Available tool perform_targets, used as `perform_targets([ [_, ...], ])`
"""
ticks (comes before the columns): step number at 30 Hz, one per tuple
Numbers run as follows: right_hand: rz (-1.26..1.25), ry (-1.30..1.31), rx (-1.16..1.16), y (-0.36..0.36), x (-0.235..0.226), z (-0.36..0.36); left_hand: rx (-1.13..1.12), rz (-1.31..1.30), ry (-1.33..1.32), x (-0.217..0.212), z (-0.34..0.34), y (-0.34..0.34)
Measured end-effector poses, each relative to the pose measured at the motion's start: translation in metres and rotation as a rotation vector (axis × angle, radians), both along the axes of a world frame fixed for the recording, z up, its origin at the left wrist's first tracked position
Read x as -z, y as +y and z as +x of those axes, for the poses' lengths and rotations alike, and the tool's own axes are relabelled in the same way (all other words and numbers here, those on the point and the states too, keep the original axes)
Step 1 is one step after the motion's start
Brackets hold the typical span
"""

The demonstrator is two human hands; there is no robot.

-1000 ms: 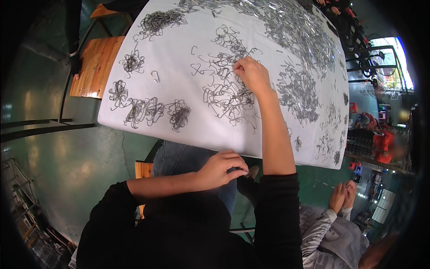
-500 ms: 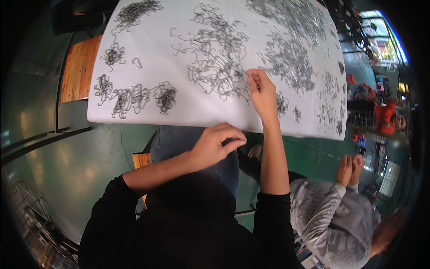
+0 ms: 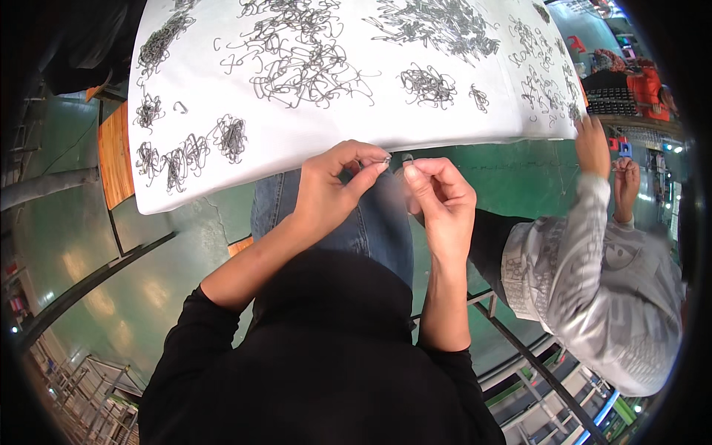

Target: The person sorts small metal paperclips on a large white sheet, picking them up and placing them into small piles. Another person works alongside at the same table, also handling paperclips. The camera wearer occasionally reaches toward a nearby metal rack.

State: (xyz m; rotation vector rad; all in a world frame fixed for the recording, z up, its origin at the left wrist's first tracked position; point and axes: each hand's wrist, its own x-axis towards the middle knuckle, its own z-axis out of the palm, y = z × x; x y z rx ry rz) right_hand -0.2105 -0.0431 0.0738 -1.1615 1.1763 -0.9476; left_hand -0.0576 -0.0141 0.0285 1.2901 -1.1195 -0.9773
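My left hand is closed in a pinch near the table's front edge, with a small shiny metal piece at its fingertips. Facing it a short gap away, my right hand pinches a small dark curved wire hook. Both hands are over my lap, just off the white-covered table. A loose heap of thin dark wire hooks spreads beyond them. A tighter pile of dark hooks lies beyond my right hand, and a dense bed of straighter metal pieces lies farther back.
Several small hook clusters sit along the table's left front. More hooks lie at the right, where a co-worker in a grey sweatshirt reaches to the table edge. A wooden bench stands at the left.
My right hand has come back from the hook heap to beside my left hand, now with a hook in its fingers. The view has shifted; the co-worker's arm now reaches to the table.
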Motion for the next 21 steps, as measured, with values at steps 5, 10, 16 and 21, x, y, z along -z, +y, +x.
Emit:
perform_targets([
  [5,0.100,-0.132,0.029,0.002,0.000,-0.006,-0.038,-0.092,-0.014,0.002,-0.009,-0.004],
  [10,0.100,-0.181,0.047,0.001,0.000,-0.005,-0.023,-0.075,-0.032,0.003,-0.013,-0.004],
  [16,0.007,-0.169,0.109,0.002,0.005,0.000,-0.026,-0.140,-0.076,0.005,-0.016,-0.011],
  [21,-0.110,-0.131,0.166,0.005,0.008,0.002,0.018,-0.267,-0.230,0.006,-0.004,-0.021],
])
